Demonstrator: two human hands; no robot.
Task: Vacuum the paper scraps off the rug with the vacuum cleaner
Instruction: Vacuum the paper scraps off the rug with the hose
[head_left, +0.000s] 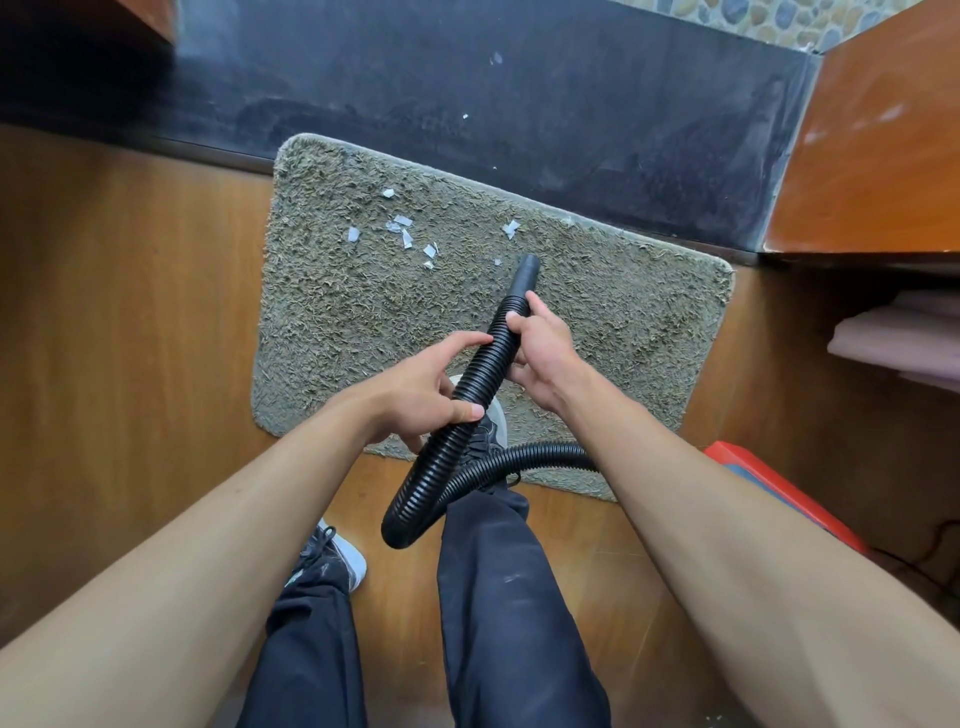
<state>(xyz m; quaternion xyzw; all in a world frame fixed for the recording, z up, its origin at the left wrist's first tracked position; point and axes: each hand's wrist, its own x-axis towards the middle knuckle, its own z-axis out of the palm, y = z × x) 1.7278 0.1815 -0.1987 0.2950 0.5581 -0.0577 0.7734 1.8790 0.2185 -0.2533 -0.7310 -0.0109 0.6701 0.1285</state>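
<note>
White torn paper scraps (402, 228) lie scattered on the far half of the shaggy grey-green rug (337, 322). The rug's far edge meets a dark stone step (519, 104) on a brown wooden floor (130, 312). The black ribbed vacuum hose (483, 374) slants over the rug, its smooth nozzle (524, 273) just beside the nearest scraps. The right hand (540, 348) has its fingers curled around the hose behind the nozzle. The left hand (421, 395) holds it lower down, thumb pressed on the ribs.

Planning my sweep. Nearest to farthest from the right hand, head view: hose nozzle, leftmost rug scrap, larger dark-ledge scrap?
1. Hose nozzle, just ahead of the right hand.
2. Leftmost scrap, ahead-left on the rug.
3. Larger ledge scrap, beyond the rug.
</note>
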